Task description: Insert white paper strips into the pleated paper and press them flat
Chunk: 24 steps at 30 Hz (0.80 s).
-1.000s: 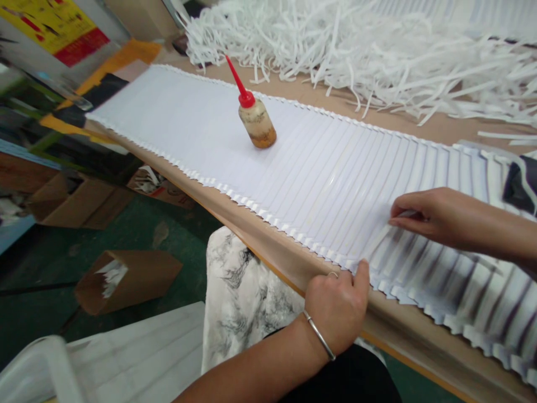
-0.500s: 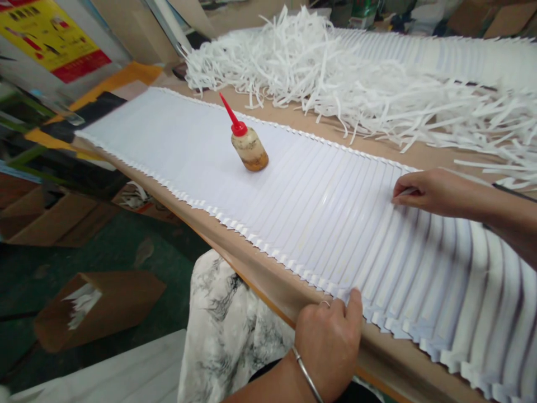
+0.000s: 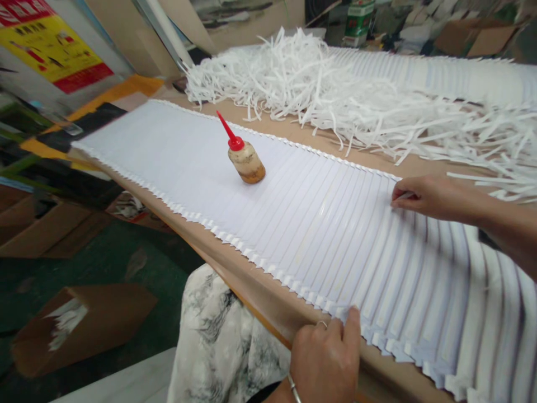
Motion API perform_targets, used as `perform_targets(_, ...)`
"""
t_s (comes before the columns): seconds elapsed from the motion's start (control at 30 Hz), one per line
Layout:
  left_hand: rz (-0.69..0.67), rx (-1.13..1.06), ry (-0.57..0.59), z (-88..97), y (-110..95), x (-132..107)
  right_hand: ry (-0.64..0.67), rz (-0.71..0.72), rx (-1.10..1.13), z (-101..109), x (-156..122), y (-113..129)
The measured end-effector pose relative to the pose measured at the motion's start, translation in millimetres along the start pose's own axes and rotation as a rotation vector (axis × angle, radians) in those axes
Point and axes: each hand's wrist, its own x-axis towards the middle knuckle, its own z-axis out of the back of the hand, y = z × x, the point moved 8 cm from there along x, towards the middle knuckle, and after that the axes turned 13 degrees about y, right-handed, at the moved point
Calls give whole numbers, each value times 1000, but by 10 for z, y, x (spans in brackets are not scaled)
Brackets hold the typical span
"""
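Long white paper sheets (image 3: pixel 126 145) lie fanned in an overlapping row, with narrow stepped edges on the right part. At the near edge, my left hand (image 3: pixel 325 358) has its fingers curled, the index fingertip pressing on a sheet's end; its thumb is hidden. Toward the far edge, my right hand (image 3: pixel 428 197) pinches a thin white piece, seemingly a paper strip (image 3: pixel 406 195), low over the row. Standing on the sheets left of my hands is a squeeze bottle (image 3: pixel 247 162) with a red pointed nozzle and brownish liquid at its bottom.
A large heap of white paper strips (image 3: pixel 293 84) covers the table behind the row. Another fanned row (image 3: pixel 453 78) lies beyond it. On the floor to the left stands a brown carton (image 3: pixel 113 313) with white scraps inside. The table's front edge (image 3: pixel 268 280) runs diagonally.
The camera view has tilted slightly, so the scene sits lower. My right hand stays pinched and appears slightly closer to the far edge. My left hand keeps its place on the near edge.
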Motion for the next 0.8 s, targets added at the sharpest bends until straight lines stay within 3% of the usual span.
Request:
perform_targets(0.13,-15,30,-33,-65,18,-25,-87,-62,6,244,83,-265)
perform_targets(0.27,-21,45,-106,-87,32,-47,-124,-80,22,284,176,-409)
perform_targets(0.43,-15,52,-150,-84,46,-46,-166,-63,25,208,274,-427)
perform_targets(0.8,-54,119,-73,-246,64,-82,-110,-196,-113,296,365,-413)
